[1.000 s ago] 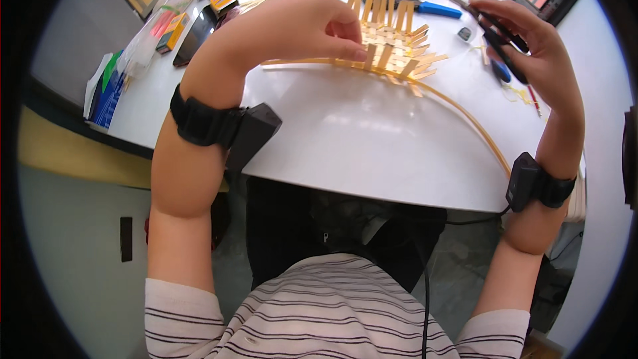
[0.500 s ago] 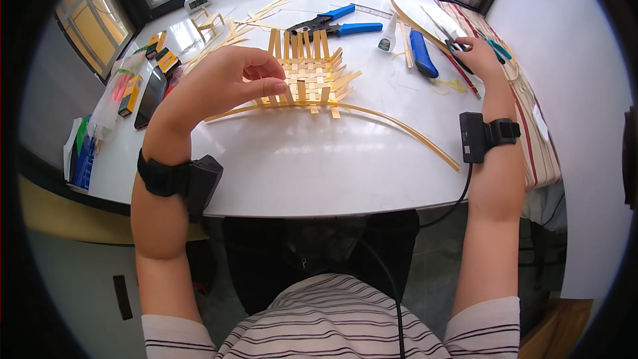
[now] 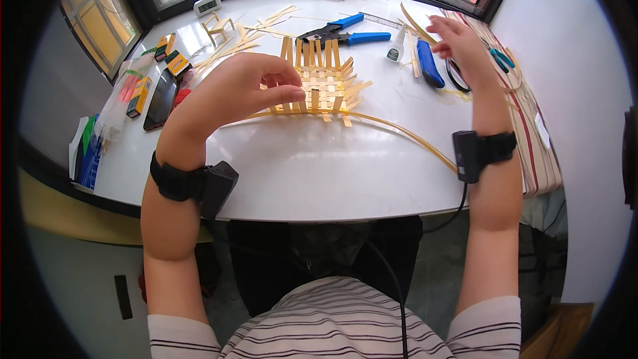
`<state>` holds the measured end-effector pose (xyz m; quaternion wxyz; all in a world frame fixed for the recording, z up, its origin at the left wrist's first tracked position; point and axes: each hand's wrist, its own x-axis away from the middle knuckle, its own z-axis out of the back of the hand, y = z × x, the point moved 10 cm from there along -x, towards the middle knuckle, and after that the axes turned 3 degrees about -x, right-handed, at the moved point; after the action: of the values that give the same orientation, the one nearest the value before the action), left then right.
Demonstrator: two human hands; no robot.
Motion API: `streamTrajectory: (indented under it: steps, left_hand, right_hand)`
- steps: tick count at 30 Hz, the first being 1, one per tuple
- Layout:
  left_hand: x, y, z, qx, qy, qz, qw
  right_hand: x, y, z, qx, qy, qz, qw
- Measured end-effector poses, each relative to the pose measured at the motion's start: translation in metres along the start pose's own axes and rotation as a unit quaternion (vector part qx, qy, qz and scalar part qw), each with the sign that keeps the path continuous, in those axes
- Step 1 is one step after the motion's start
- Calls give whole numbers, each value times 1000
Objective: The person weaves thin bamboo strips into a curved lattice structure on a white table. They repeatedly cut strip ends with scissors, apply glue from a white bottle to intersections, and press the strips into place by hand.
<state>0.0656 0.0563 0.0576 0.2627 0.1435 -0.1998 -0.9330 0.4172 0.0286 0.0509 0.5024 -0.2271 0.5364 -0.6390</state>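
Square mat of pale woven strips (image 3: 325, 84) on white desk (image 3: 312, 179): centre interlaced, far ends upright; seemingly unfinished: splayed right ends, curved tan strip (image 3: 407, 135) loose rightward. Left grip (image 3: 246, 88) pinching near edge; right grip (image 3: 461, 48) spread, apparently empty.

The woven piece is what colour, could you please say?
The woven piece is pale straw yellow, in the head view.

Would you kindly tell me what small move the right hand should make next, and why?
Perhaps lower the right hand to the long strip and steady its right part: that hand is raised and seems empty, the left hand appears to pinch the weave at its near edge, and the strip curves away rightward with no fingers on it there.
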Motion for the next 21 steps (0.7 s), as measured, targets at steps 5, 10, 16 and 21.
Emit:
streamTrajectory:
  steps: [5, 10, 16, 21]
  left_hand:
    - [-1, 8, 4, 4, 16, -27, 999]
    - [2, 10, 18, 18, 83, -51, 995]
    - [14, 22, 47, 28, 251, -103, 962]
    - [23, 53, 47, 124, 265, -181, 939]
  right_hand:
    - [-1, 13, -43, 209, -5, 60, 976]
    - [7, 7, -71, 317, -41, 45, 947]
    - [46, -59, -90, -17, -157, 104, 982]
    - [104, -101, -134, -72, -258, 105, 958]
